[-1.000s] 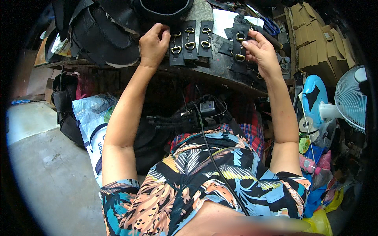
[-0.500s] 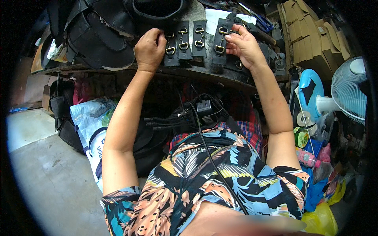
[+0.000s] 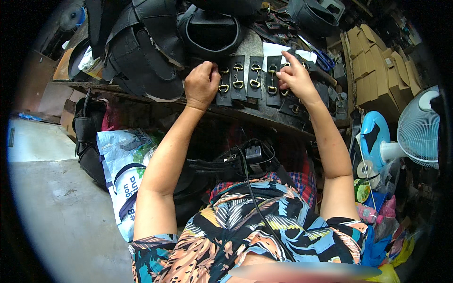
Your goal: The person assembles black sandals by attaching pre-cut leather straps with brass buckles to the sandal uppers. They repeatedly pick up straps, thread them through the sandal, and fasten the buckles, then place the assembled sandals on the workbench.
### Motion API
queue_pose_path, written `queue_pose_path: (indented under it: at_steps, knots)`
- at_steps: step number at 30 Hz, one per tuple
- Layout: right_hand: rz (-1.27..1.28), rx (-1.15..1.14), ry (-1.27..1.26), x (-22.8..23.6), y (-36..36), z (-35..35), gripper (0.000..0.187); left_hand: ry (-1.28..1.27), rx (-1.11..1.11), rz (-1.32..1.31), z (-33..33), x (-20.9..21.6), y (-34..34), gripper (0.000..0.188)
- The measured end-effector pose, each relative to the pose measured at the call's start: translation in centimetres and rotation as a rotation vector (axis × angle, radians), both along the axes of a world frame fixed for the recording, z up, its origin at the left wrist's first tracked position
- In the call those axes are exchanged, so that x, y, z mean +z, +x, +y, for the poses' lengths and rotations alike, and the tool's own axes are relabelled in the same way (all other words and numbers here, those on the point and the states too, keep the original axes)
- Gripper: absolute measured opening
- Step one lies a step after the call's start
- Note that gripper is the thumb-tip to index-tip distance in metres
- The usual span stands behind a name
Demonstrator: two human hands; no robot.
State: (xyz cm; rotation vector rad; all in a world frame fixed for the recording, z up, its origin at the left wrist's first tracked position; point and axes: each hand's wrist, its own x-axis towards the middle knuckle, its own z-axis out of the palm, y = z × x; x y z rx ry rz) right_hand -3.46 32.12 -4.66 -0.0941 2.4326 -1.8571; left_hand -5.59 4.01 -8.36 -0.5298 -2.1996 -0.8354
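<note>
Several black leather straps with brass horsebit buckles lie side by side on the workbench [image 3: 245, 107]. My left hand [image 3: 202, 86] is closed, knuckles up, beside the leftmost strap [image 3: 223, 97]; whatever its fingers may hold is hidden. To the right lie a second strap [image 3: 239, 75] and a third strap [image 3: 255, 75]. My right hand [image 3: 298, 80] is beside another strap [image 3: 272, 98], its index finger stretched out and the others loosely bent. More brass-buckled leather shows partly under and behind that hand.
Black bags or leather pieces [image 3: 141, 61] crowd the bench's left, with a round black container [image 3: 212, 35] behind. White paper [image 3: 273, 48] and blue-handled scissors [image 3: 324, 61] lie at the back. Folded cardboard [image 3: 377, 70] and a blue fan [image 3: 375, 125] stand to the right.
My right hand has let go of the strap it held by its edge, which now lies in the row. Its index finger has straightened. The whole view has shifted, the bench appearing lower.
</note>
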Motion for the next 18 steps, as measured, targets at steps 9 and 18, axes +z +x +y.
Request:
queue_pose_path:
  at_steps: [9,18]
  knots:
    - [0.717,-0.041,0.735,4.4,-2.0,-4.6,0.054,0.018,-0.015,-0.011,0.0,-0.1,0.1,0.006]
    - [1.122,-0.236,0.583,7.7,-8.0,-9.8,0.040,0.080,-0.057,-0.002,0.0,0.2,0.2,0.009]
